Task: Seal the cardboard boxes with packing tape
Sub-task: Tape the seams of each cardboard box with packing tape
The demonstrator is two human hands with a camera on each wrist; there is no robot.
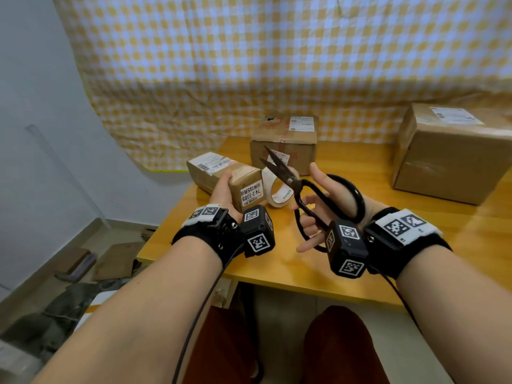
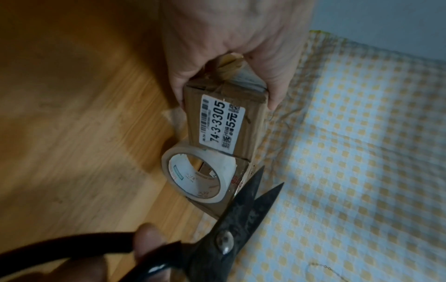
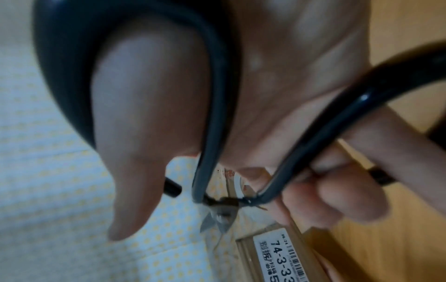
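Black iron scissors point(image 1: 302, 189) are up over the yellow wooden table point(image 1: 291, 270), blades parted and pointing toward eleven o'clock. The right hand point(image 1: 324, 209) has them by the big loop handles: thumb through the far loop, fingers curled round the near one. The left hand point(image 1: 224, 192) clamps the small cardboard box point(image 1: 221, 176), the one with the 74-3-3305 label facing us, thumb on one side, fingers on the other, as the left wrist view shows plainly. The roll of packing tape point(image 1: 278, 189) stands on edge just beside that box, at its three o'clock. Whether a strip runs from the roll to the box, I cannot tell.

My read: this is the cut. To do it well, keep the box pinned so the tape stays taut, bring the open blades square across the strip close to the box edge, and close in one clean bite. A slack strip would fold onto itself. Those points are sharp and close to the left fingers, so approach from the roll side.

Two more boxes wait: a medium box point(image 1: 284, 142) at twelve o'clock, a large box point(image 1: 448, 153) at two o'clock.
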